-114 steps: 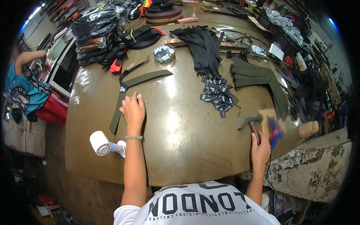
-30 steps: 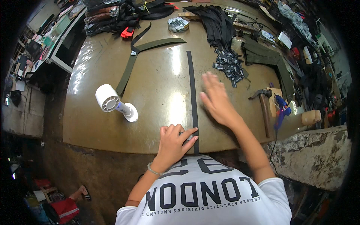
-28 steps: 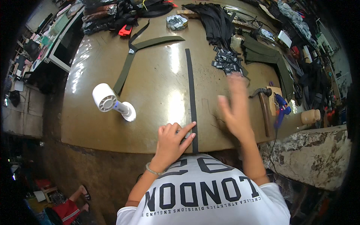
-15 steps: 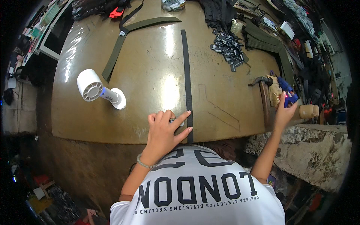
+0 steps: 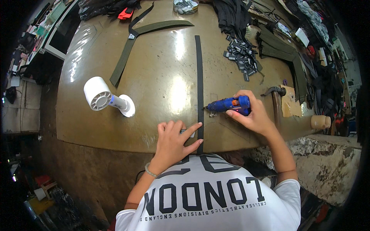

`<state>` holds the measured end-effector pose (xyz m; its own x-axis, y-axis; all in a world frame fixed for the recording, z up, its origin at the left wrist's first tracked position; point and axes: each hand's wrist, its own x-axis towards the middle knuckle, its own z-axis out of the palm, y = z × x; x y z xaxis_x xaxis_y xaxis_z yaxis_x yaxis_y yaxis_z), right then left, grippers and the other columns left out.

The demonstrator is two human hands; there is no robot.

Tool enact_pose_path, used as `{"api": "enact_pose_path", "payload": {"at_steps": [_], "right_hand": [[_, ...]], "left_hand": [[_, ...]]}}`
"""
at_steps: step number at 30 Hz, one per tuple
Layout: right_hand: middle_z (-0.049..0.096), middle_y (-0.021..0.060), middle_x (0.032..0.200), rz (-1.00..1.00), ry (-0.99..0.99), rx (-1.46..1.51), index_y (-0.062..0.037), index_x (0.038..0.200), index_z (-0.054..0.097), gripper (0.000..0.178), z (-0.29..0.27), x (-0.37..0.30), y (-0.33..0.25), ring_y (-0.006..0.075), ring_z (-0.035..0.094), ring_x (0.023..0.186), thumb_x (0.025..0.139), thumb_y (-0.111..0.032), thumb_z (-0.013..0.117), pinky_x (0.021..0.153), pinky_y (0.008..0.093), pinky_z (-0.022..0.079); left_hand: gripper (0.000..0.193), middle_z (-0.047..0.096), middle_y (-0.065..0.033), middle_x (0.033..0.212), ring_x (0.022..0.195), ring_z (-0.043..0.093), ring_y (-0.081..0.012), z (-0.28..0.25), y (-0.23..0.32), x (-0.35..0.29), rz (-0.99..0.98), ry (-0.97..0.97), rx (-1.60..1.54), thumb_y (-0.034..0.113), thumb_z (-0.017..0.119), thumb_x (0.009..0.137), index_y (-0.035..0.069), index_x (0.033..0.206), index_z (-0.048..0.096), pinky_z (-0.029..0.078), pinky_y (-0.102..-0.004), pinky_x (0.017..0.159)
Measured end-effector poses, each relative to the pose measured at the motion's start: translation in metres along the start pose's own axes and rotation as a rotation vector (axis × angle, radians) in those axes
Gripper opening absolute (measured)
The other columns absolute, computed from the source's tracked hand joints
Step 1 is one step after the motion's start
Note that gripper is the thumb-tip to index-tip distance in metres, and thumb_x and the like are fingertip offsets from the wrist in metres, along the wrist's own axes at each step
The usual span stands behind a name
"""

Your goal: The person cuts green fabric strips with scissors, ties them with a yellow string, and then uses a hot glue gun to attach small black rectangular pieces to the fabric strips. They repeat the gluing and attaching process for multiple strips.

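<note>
A long black webbing strap (image 5: 199,77) runs lengthwise across the brown table (image 5: 154,77) toward my body. The index finger and thumb of my left hand (image 5: 172,138) touch its near part, while the other fingers are curled. Tucked in that hand, partly hidden, is a small label (image 5: 186,132). My right hand (image 5: 256,115) grips a blue hot glue gun (image 5: 229,104) from the right side. The gun lies almost level, its nozzle at the strap's right edge, a little beyond my left fingertips. Whether the nozzle touches the strap I cannot tell.
A white handheld fan (image 5: 102,96) stands at the left. Beyond it lies an olive-and-black strap piece (image 5: 125,57). Dark labels (image 5: 243,57) are heaped at the far right, near olive straps (image 5: 275,44). A hammer (image 5: 276,102) and a tan roll (image 5: 320,122) lie right.
My right hand has brought the glue gun from the table's right side leftward to the strap. My left hand keeps its place on the strap. The whole view has shifted slightly.
</note>
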<state>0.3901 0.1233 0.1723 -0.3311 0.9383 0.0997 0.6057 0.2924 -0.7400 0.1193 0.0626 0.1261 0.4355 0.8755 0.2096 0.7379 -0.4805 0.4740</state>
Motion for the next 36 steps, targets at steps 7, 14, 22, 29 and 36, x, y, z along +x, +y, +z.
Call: {"api": "enact_pose_path", "payload": {"at_steps": [7,14,22,29,36], "right_hand": [[0.067,0.0164,0.083,-0.041,-0.025,-0.042,-0.0059,0.113,0.051,0.048,0.005,0.010,0.007,0.0350,0.068,0.069,0.081,-0.031,0.077,0.062,0.0370,0.052],[0.067,0.0164,0.084,-0.042,0.001,-0.076,-0.0061,0.112,0.051,0.047,-0.001,0.031,0.013,0.0357,0.067,0.069,0.083,-0.032,0.076,0.061,0.0380,0.051],[0.064,0.0159,0.109,-0.458,0.201,-0.505,-0.0068,0.127,0.052,0.049,-0.013,-0.011,0.002,0.0329,0.065,0.093,0.081,-0.014,0.066,0.076,0.0410,0.053],[0.065,0.0242,0.108,0.700,0.939,-0.395,-0.0015,0.125,0.051,0.046,-0.077,-0.112,0.077,0.0365,0.064,0.095,0.100,-0.039,0.050,0.083,0.0431,0.048],[0.064,0.0030,0.080,0.464,1.061,-0.169,0.0006,0.102,0.068,0.037,-0.196,-0.090,0.071,0.0061,0.051,0.071,0.097,-0.035,0.058,0.064,0.0226,0.043]], "left_hand": [[0.048,0.044,-0.0023,0.082,0.077,0.043,-0.0199,-0.001,0.000,0.000,0.007,-0.003,0.006,0.041,0.072,0.080,0.025,0.124,0.064,0.031,-0.0375,0.077],[0.048,0.046,-0.0018,0.082,0.079,0.044,-0.0196,-0.001,0.002,-0.001,0.012,0.020,0.003,0.039,0.074,0.078,0.025,0.123,0.065,0.031,-0.0370,0.079],[0.048,0.045,-0.0018,0.079,0.080,0.044,-0.0199,-0.002,0.005,0.002,-0.029,0.015,-0.060,0.036,0.076,0.076,0.024,0.121,0.067,0.030,-0.0365,0.080],[0.055,0.040,-0.0018,0.076,0.077,0.041,-0.0196,-0.005,0.009,0.005,-0.063,-0.005,-0.071,0.036,0.080,0.072,0.021,0.123,0.066,0.028,-0.0361,0.082],[0.051,0.040,-0.0010,0.074,0.076,0.040,-0.0185,-0.006,0.009,0.006,-0.041,-0.022,-0.078,0.034,0.082,0.070,0.018,0.116,0.070,0.027,-0.0350,0.081]]}}
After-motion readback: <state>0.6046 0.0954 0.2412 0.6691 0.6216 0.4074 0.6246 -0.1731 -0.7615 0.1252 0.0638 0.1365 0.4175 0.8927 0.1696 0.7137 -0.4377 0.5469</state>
